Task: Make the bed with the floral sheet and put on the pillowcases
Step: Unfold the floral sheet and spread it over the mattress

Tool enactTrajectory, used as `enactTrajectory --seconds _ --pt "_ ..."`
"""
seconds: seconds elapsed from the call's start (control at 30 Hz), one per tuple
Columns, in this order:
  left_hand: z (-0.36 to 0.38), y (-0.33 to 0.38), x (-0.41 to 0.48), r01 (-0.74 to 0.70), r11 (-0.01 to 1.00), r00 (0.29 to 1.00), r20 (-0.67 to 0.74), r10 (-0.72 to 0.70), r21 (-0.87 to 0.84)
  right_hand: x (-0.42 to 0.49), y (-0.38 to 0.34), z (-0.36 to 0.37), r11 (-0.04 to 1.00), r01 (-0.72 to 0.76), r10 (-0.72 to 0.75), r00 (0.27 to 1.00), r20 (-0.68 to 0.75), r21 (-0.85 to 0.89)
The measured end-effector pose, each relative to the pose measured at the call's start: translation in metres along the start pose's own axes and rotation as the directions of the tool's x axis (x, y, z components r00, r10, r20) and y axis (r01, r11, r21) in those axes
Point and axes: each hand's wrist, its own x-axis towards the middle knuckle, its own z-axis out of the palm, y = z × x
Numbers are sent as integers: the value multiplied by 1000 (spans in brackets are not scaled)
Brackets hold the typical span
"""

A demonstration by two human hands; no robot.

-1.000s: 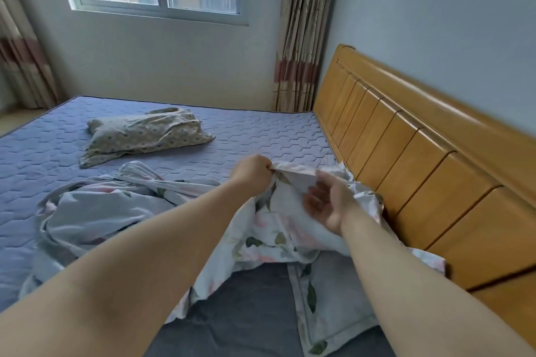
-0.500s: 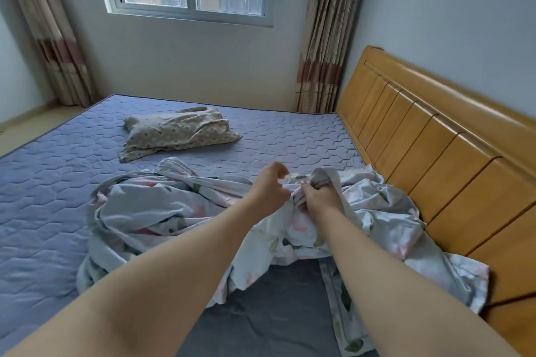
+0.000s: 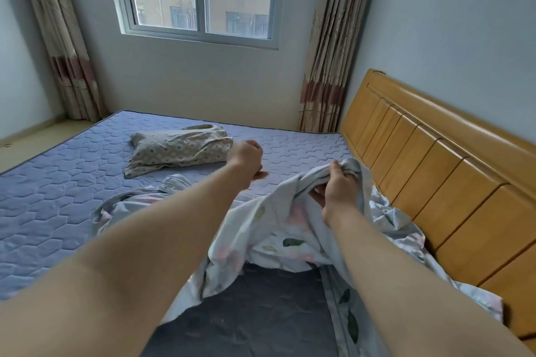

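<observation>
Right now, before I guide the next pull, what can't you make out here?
Head view:
1. floral sheet: corners buried in its own folds; part behind the left forearm.
2. right hand: fingertips hidden in the bunched sheet it grips.
3. mattress: near and left edges cut off by the frame.

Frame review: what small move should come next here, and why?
Probably bring the left hand to the floral sheet for a second grip beside the right hand. Only the right grips the sheet, which lies bunched by the headboard; the left hangs curled above bare mattress, holding nothing.
</observation>
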Motion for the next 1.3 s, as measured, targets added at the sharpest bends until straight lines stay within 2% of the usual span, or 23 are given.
enactTrajectory --seconds 0.03,0.07,0.13,0.17,0.27,0.37,0.4,0.43,0.53,0.6,0.77,0.83,0.87,0.97,1.0,1.07,1.13,1.2,1.3 --pt "-5 20 5 -20 989 999 -48 13 -146 3 -2 0 1000 5 -5 999 -32 -3" --pt "-9 39 8 -71 979 996 -67 59 -194 6 -1 -1 999 7 -9 998 -61 -33" --pt "-12 63 9 -169 978 986 -37 165 -122 9 1 0 993 29 -40 995 -96 -112" --pt "-11 64 6 -160 985 987 22 161 -59 9 2 1 990 41 -54 994 -94 -138" --pt "1 26 -2 -47 971 956 292 -25 235 11 1 8 991 48 -55 997 -52 -129" --pt "15 -22 -3 58 912 849 461 -260 407 14 -9 15 999 35 -35 999 -23 -26" --pt "21 -35 -4 50 892 842 461 -279 449 17 -11 17 1000 28 -28 999 -16 2" --pt "27 -46 -4 3 859 867 427 -257 511 18 -13 18 999 23 -23 1000 -8 26" --pt "38 -76 -2 -122 705 966 248 -79 699 27 -14 17 997 35 -36 999 5 70" --pt "39 -91 6 -83 706 988 151 -34 703 34 -17 14 994 58 -58 998 2 93" --pt "29 -88 36 61 927 998 -7 -63 371 50 -12 5 985 -3 8 1000 -27 174" --pt "23 -81 48 62 974 998 -12 -61 219 52 -6 5 987 -62 47 994 102 149" --pt "21 -77 53 60 983 998 3 -62 173 50 0 6 993 -86 68 977 200 84" --pt "16 -53 60 27 998 993 110 -34 62 43 16 15 982 -80 155 861 484 -172" --pt "15 -43 61 8 1000 988 157 -10 13 42 22 21 970 -73 189 826 531 -232" --pt "10 -28 61 -23 999 975 222 31 -35 39 29 32 950 -116 261 807 530 -291" --pt "2 -22 64 -49 999 969 241 52 -18 40 33 41 945 -181 296 829 474 -273" --pt "-7 -25 68 -108 992 975 201 92 69 41 35 51 939 -168 295 842 452 -300" --pt "-19 -39 76 -249 879 967 45 253 407 40 39 74 938 -170 280 885 373 -302"
